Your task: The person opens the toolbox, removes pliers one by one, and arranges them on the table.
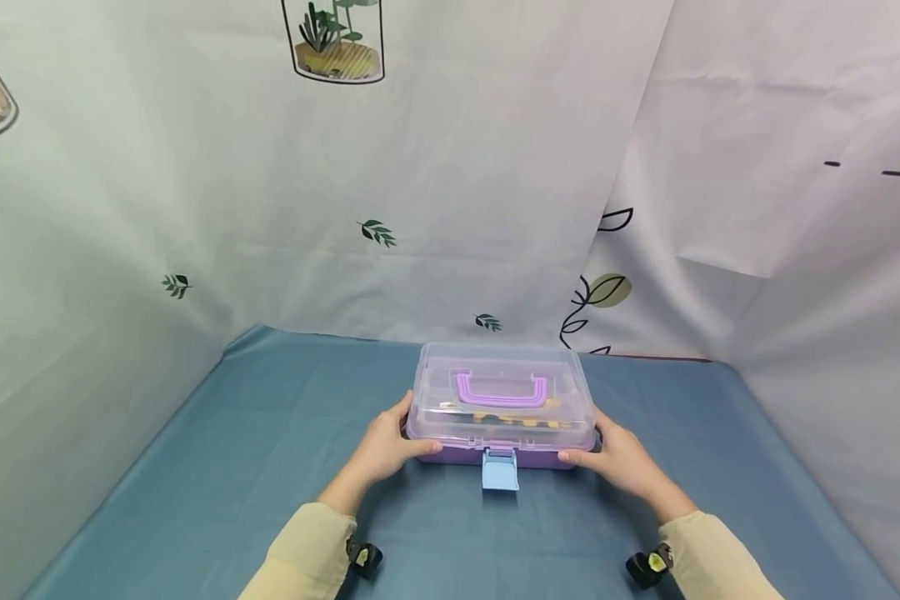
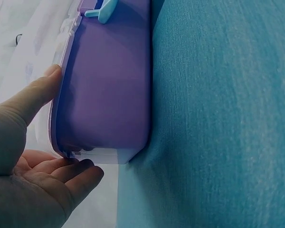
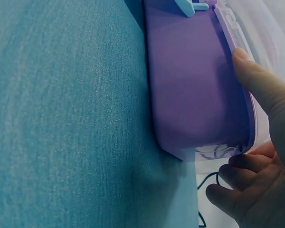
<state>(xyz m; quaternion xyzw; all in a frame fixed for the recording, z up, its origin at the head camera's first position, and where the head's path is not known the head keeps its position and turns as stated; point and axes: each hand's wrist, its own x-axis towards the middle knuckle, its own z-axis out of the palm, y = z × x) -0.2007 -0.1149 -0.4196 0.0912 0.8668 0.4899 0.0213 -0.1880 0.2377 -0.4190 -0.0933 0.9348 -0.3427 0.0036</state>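
Note:
A purple box (image 1: pixel 457 455) with a clear lid (image 1: pixel 502 363) and a purple handle (image 1: pixel 502 400) sits on the blue cloth. Its light blue latch (image 1: pixel 500 472) hangs down at the front; yellowish items show dimly through the lid. At the box's left end, my left hand (image 1: pixel 382 443) grips the rim, thumb on the front edge, fingers round the side. My right hand (image 1: pixel 624 457) holds the right end in the same way. Both wrist views show a thumb at the lid's rim above the purple wall (image 2: pixel 109 80), (image 3: pixel 194 80) and fingers by the end.
Blue cloth (image 1: pixel 270 433) covers the table around the box. Behind and at both sides hang pale curtains (image 1: pixel 495 167) printed with leaves and jars. A small dark device is strapped on each wrist.

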